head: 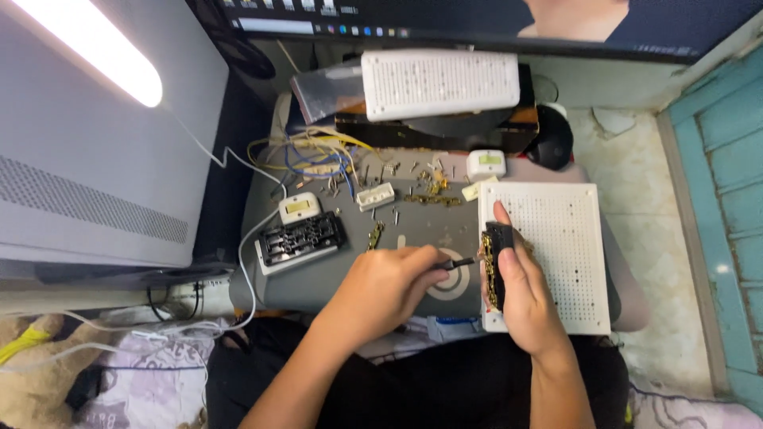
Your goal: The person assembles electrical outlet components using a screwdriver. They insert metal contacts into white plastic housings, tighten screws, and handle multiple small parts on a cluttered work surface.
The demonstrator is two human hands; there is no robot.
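My left hand [388, 287] is closed around a small black screwdriver [455, 262] whose tip points right, toward the piece in my other hand. My right hand [520, 298] grips a narrow black socket insert with brass contacts [493, 256], held on edge. It is over the left border of a white perforated plate [568, 254] lying on the grey work surface [334, 282]. The screwdriver tip sits just short of or against the insert; I cannot tell which.
An opened black socket body on a white base [300, 240] lies to the left. Small white switch pieces [375, 195], loose screws and brass strips [431, 193] and coloured wires [311, 155] lie behind. A second white perforated cover [439, 83] sits at the back.
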